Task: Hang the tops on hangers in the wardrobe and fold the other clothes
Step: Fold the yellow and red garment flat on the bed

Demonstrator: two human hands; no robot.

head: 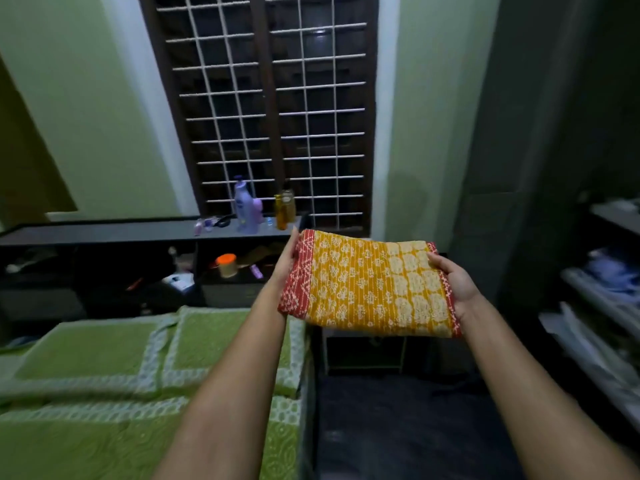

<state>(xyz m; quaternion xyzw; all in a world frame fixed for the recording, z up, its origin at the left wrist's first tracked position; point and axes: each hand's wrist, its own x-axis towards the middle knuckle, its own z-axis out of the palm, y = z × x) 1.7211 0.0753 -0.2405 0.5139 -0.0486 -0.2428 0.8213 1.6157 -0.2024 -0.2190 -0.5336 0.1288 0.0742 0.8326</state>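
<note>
Both hands are seen stretched forward with a folded cloth [369, 287] carried between them, clear of the bed and above the dark floor. On the left hand [288, 263] the fingers lie straight along the cloth's red edge, the rest being hidden beneath it. On the right hand [453, 280] the thumb is laid over the top of the opposite edge and the fingers are tucked under, so the cloth is gripped there. The cloth is folded into a thick, flat rectangle of mustard-yellow fabric, printed with cream floral motifs and fine stitched lines, and bordered in red with a pale dotted pattern. Below and to the left a bed [104, 393] is covered by a green textured spread with white patterned bands. Plastic bottles [246, 207] are stood on a dark ledge [104, 230] before a window with a white metal grille [277, 109].
</note>
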